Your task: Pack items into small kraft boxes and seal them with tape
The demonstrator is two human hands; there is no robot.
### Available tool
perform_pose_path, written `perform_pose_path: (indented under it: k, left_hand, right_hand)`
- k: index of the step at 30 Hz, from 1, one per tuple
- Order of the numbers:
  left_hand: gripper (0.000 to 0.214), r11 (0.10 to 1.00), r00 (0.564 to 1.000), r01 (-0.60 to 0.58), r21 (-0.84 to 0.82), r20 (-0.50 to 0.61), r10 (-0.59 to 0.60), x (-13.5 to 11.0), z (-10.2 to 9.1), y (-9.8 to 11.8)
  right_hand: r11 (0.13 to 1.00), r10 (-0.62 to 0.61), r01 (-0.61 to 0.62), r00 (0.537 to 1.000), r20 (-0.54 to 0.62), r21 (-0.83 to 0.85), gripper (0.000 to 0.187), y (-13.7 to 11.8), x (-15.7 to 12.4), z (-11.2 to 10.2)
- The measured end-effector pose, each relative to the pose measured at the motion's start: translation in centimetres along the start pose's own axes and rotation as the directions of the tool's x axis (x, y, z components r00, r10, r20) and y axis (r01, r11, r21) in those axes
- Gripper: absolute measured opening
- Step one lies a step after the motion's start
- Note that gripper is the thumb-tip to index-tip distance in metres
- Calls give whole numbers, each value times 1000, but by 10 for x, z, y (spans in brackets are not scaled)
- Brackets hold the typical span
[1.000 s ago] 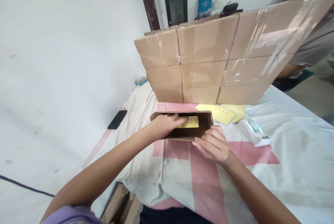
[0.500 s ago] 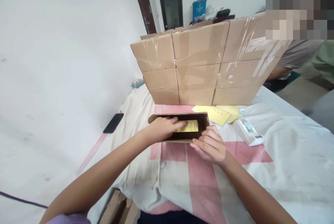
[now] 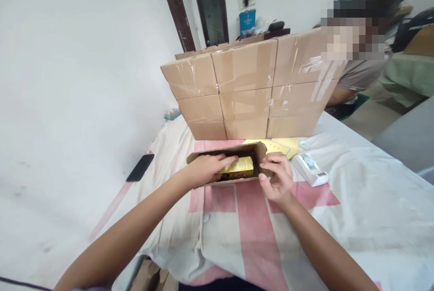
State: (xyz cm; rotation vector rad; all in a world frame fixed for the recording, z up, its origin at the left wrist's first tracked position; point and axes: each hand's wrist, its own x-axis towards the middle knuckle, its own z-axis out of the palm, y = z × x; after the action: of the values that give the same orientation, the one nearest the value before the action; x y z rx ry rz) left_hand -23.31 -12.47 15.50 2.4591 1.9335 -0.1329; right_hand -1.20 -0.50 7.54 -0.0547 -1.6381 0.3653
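An open cardboard box [image 3: 222, 150] lies on the cloth with its opening facing up. Inside it is a small yellow carton [image 3: 244, 164], one printed side showing below its top face. My left hand [image 3: 207, 168] reaches into the box from the left, fingers over the top of the yellow carton and thumb at its near side, closed on its left part. At the box's right end is my right hand [image 3: 278, 176], thumb and fingers apart around the end wall; whether the fingertips touch the cardboard I cannot tell.
Behind the box stands a wall of taped cartons [image 3: 246, 67]. A white device [image 3: 310, 169] sits to the right beside yellow paper sheets [image 3: 291, 145]. To the left lies a black phone [image 3: 140, 167] near the wall. Another person [image 3: 359, 73] is beyond the cartons.
The yellow carton sits higher and tilted, showing its printed near side. My right hand has loosened from the box's right corner. The whole view has shifted slightly.
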Motion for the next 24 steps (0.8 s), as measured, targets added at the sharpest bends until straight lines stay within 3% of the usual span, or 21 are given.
perform_pose_path:
  k: [14, 21, 24]
  left_hand:
    - [68, 988, 989, 140, 64, -47, -137, 1, -3, 0]
    - [66, 979, 961, 197, -61, -184, -205, 6, -5, -11]
    - [54, 965, 913, 215, -150, -319, -253, 7, -2, -23]
  right_hand:
    - [992, 109, -102, 991, -84, 75, 31, 11, -8, 3]
    - [966, 240, -245, 969, 66, 85, 37, 23, -14, 6]
    - [956, 272, -285, 951, 147, 74, 42, 30, -14, 7]
